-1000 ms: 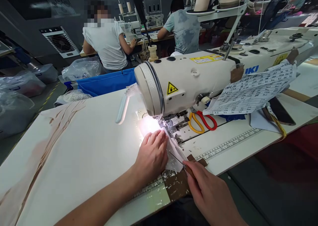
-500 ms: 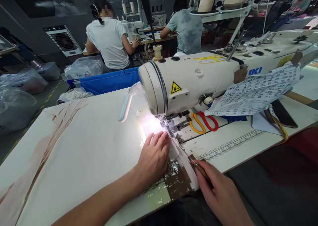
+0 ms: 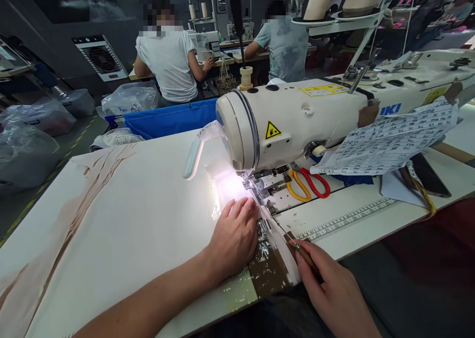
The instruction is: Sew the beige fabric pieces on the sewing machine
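Observation:
My left hand (image 3: pixel 236 231) lies palm down beside the lit needle area, fingers extended and pressed on thin pale fabric (image 3: pixel 225 185). Its fingertips are just in front of the presser foot (image 3: pixel 248 181) of a white sewing machine (image 3: pixel 289 125). A narrow white strip (image 3: pixel 284 254) runs from the foot toward the table's front edge. In my right hand (image 3: pixel 336 283) is an awl (image 3: pixel 307 257) with a wooden handle, gripped between thumb and fingers. Its thin metal shaft points at the strip near the foot. The needle tip is lost in the glare.
Scissors (image 3: pixel 308 183) with yellow and red handles lie beside the machine bed. Sheer pinkish fabric (image 3: pixel 74 224) spreads over the table's left side. A written sheet (image 3: pixel 389 137) leans against the machine, near a dark phone (image 3: pixel 426 174). Two people sit at machines beyond a blue cloth (image 3: pixel 170 118).
The view has shifted slightly, so the scene sits further right. A loose translucent flap beside my left fingers shows less now. Both hands keep nearly the same places and grips.

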Motion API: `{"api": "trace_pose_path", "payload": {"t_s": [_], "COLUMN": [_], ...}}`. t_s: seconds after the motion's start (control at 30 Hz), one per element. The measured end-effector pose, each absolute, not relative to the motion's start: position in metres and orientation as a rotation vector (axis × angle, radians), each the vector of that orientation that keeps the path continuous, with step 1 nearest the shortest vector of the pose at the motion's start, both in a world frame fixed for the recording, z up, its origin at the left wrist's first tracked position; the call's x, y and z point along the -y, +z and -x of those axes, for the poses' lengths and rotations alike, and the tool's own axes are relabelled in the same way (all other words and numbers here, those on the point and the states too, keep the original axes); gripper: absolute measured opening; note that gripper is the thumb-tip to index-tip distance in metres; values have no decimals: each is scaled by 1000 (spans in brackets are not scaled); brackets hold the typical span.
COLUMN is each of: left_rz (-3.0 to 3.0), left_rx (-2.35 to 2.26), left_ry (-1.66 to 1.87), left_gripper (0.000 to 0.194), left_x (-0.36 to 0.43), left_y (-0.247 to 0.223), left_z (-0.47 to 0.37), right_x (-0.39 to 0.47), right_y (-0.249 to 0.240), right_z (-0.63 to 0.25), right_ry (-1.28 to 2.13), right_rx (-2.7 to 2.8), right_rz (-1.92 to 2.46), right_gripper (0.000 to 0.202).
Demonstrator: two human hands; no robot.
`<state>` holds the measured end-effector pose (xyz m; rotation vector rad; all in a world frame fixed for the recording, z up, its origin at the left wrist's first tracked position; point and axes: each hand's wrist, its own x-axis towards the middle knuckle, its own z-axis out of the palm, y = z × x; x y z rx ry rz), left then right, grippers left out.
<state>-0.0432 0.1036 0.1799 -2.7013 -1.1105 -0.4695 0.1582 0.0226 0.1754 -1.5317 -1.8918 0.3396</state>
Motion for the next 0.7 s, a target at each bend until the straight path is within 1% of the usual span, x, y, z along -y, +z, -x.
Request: {"api": "trace_pose_path", "payload": {"t_s": [0.1,0.2,0.27,0.33,0.57,0.7], "left_rz": [2716,2728,2732,2733,2752,2759], "left_rx": [1114,1108,1113,1128,1190,1309], "left_ry": [-492,-505,-488,-468,-472,-426], "left_gripper": [39,40,41,41,39,31], "left_x": [-103,-104,-105,-107,-114,-119], "left_y": [180,182,183,183,184,190], "left_z": [43,43,43,43,45,45], "right_x": [-22,-19,-17,-15,-20,-30], "right_y": [174,178,182,183,179,182], "right_z": [-157,-153,-151,-150,-148,-137], "right_ry": [406,557,656,682,561,479], "right_rx": [1858,1730,1600,1535,1674,1849], "right_rz": [1522,1597,1670,1686,1497,1358], "right_gripper": [20,21,26,31,21,22]}}
